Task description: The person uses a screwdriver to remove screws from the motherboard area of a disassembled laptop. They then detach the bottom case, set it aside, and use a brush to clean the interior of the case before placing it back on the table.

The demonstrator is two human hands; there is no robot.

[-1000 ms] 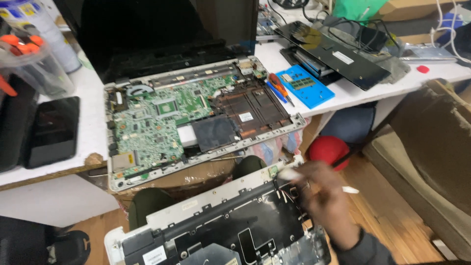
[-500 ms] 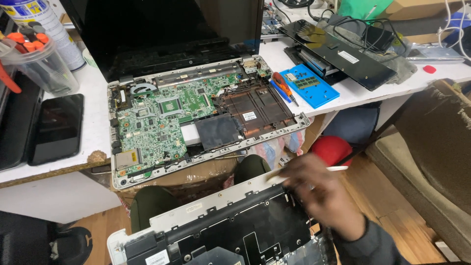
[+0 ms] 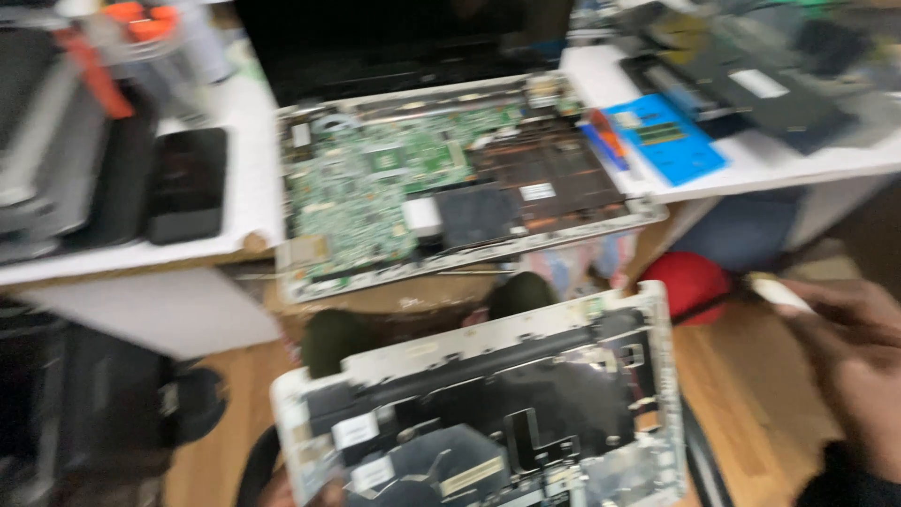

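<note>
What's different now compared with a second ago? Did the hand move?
The right hand has pulled away from the upturned white laptop cover on the lap, out to the right, and no longer touches it. It keeps a small white tool pinched in its fingers. The view has grown blurred. The opened laptop with the green board and the blue box stayed put on the table.

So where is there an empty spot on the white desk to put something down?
One bare strip lies between the black phone and the open laptop. Another sits on the desk edge below the blue pad. The back right corner is crowded with dark parts; the far left holds stacked devices.
</note>
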